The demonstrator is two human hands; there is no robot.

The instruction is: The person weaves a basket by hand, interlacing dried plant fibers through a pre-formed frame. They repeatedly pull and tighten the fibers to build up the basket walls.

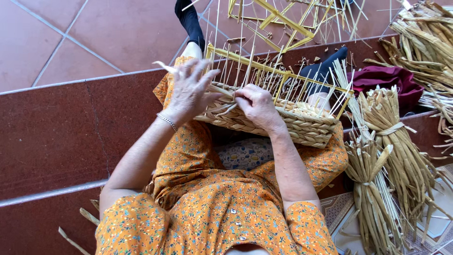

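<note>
Beneath both hands, the woven basket [283, 123] shows its lower wall done; upright stakes [264, 71] stand bare. Left hand [188, 92] grip splayed apart, right hand [257, 106] grip pinched on a straw strand [225, 109].

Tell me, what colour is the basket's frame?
Yellow frame, seen best in the head view.

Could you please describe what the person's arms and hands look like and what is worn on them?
Both arms are bare below short orange floral sleeves. The left hand has a thin silver bracelet at its wrist. The right hand wears nothing visible.
</note>
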